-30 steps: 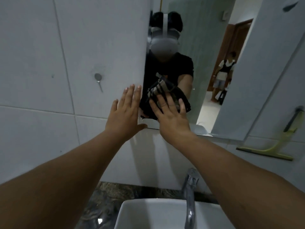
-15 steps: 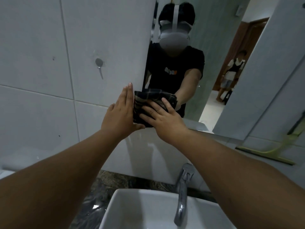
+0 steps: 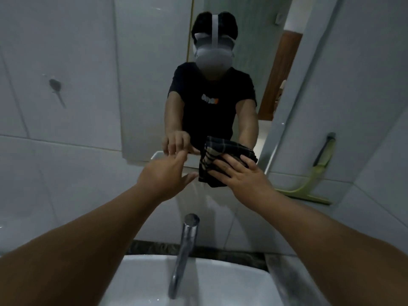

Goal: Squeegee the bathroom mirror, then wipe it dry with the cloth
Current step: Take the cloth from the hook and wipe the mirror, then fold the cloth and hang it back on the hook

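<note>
The bathroom mirror point(image 3: 154, 62) hangs on the tiled wall above the basin and reflects me. A dark checked cloth point(image 3: 212, 160) is pressed flat against the mirror's lower edge under my right hand point(image 3: 240, 175), fingers spread over it. My left hand point(image 3: 165, 175) is open just left of the cloth, its fingertips touching the glass near the bottom edge and holding nothing. The green squeegee point(image 3: 309, 186) with a dark handle leans against the wall at the right, apart from both hands.
A chrome tap point(image 3: 183, 248) rises from the white basin point(image 3: 216, 283) directly under my arms. A dark stone counter point(image 3: 287, 281) runs beside the basin. A small metal hook point(image 3: 56, 89) sticks out of the left wall tiles.
My right hand has slid the cloth to the right along the mirror's bottom edge. My left hand has come away from the cloth, and the view has shifted right.
</note>
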